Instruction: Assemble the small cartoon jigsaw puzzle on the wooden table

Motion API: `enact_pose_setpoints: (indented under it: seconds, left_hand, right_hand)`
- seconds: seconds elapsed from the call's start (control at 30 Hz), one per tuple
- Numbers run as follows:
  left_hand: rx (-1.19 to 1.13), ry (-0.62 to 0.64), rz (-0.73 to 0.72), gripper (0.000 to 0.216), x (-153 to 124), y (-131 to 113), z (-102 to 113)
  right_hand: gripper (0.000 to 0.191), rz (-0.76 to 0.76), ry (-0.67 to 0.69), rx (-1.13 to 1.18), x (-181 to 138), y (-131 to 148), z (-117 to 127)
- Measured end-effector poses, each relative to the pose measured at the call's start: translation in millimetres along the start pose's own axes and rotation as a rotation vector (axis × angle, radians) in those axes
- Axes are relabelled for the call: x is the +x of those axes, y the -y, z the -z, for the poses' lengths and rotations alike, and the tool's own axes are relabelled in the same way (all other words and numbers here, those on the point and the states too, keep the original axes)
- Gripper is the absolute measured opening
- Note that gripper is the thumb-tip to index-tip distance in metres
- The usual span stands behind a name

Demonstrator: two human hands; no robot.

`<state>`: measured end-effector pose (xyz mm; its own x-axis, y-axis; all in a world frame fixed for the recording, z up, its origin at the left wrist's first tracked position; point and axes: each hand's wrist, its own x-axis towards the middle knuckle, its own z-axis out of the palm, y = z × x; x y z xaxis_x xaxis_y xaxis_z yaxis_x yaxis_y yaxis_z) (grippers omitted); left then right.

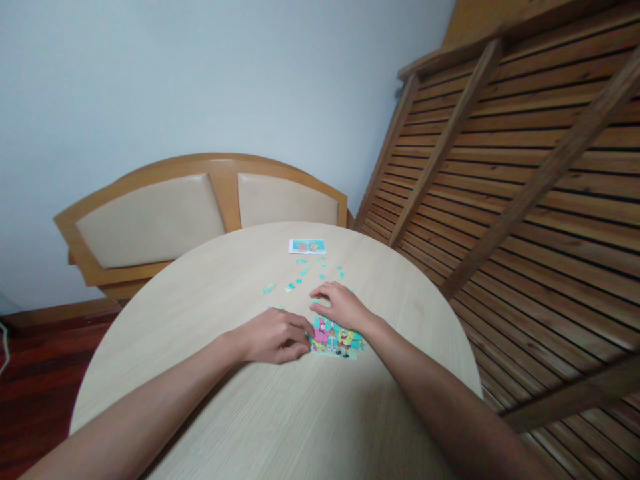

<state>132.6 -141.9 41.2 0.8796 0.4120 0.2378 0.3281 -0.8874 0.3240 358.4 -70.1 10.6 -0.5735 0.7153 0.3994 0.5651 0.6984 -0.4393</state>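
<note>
A partly assembled jigsaw puzzle (333,338) with cartoon figures, one pink and one yellow, lies on the round table in front of me. My left hand (280,335) rests on the tabletop, its slightly bent fingers touching the puzzle's left edge. Over the puzzle's upper part is my right hand (343,303), which hides some of it. The right thumb and index finger are apart, with a small bit of teal showing between their tips; whether they touch it I cannot tell. Several loose teal puzzle pieces (291,287) lie scattered beyond my hands.
A picture card (307,247) with the cartoon figures lies farther back on the pale wooden table (210,293). Behind the table stands a padded wooden headboard (150,220) against the wall. A slatted wooden panel (500,173) leans close along the right side.
</note>
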Motion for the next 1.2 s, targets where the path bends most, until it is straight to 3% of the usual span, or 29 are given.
enact_pose_setpoints:
  seconds: [0.13,0.3,0.47,0.87,1.2]
  left_hand:
    - [0.0,-0.004,-0.001,0.019,0.7,-0.9,0.3]
    - [-0.012,-0.017,-0.006,0.018,-0.9,0.0,0.6]
    - [-0.01,-0.018,-0.002,0.018,-1.8,1.4,-0.5]
    - [-0.003,-0.007,0.003,0.018,-1.2,0.0,0.7]
    - [-0.026,-0.006,0.012,0.018,-1.5,-0.7,1.2]
  right_hand:
    - [0.015,0.024,0.015,0.04,0.7,2.4,-2.0]
    - [0.024,0.007,0.079,0.271,-0.8,-4.0,3.7]
    - [0.017,-0.029,-0.021,0.091,-1.7,-6.1,9.9]
    - [0.015,-0.036,0.071,0.024,-2.9,-6.2,5.7]
    - [0.018,-0.212,0.11,0.367,-1.3,-3.3,16.8]
